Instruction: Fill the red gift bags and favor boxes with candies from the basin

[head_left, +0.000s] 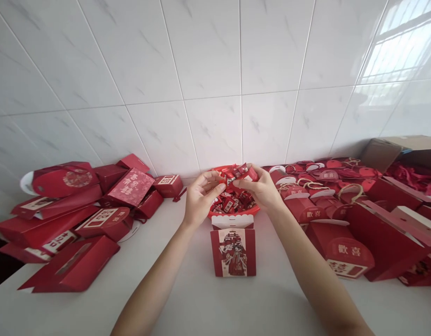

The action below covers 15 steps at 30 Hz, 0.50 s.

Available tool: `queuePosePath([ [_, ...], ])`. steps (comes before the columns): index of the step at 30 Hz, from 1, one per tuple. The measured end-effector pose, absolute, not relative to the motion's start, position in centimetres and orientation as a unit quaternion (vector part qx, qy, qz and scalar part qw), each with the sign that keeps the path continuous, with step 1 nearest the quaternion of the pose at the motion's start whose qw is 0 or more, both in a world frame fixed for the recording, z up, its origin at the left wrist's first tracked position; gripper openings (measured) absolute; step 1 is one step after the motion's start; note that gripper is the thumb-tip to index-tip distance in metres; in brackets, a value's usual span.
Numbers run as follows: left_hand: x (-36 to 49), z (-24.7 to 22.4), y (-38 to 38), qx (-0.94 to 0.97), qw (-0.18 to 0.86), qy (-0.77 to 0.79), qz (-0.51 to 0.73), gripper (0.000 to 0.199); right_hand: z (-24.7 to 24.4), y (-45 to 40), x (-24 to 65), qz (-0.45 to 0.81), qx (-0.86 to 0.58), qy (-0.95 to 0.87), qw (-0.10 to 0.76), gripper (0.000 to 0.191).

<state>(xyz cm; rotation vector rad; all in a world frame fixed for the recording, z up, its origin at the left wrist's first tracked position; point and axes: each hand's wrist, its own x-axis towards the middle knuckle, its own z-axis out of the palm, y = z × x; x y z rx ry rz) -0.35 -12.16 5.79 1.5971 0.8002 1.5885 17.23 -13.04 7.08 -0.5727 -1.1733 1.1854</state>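
Note:
Above a red bowl (256, 211) full of small red wrapped candies (229, 204), both hands are raised close together. My left hand (203, 192) pinches a wrapped candy between thumb and fingers, most of it hidden by them. Several red wrapped candies (249, 175) are in my right hand (260, 186), its thumb turned inward toward the left. Directly in front of the bowl, between my forearms, stands an upright red gift box (233, 254) with a printed couple on its front. Its scalloped pale top flap (232, 221) is raised.
Red gift boxes (96, 224) are piled on the left of the white table (187, 298). More boxes (344, 247), some with rope handles, crowd the right side. A cardboard carton (383, 151) stands at the back right. A tiled wall (212, 130) rises behind.

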Motion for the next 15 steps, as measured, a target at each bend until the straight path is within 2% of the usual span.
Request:
queuePosePath([
  [6, -0.8, 6.4, -14.2, 0.633, 0.384, 0.295, 0.604, 0.032, 8.7, -15.5, 18.2, 0.441, -0.287, -0.589, 0.614, 0.027],
  [15, -1.8, 5.8, -16.4, 0.677, 0.326, 0.301, 0.587, 0.017, 9.4, -17.1, 18.0, 0.393, -0.313, -0.664, 0.554, 0.019],
])
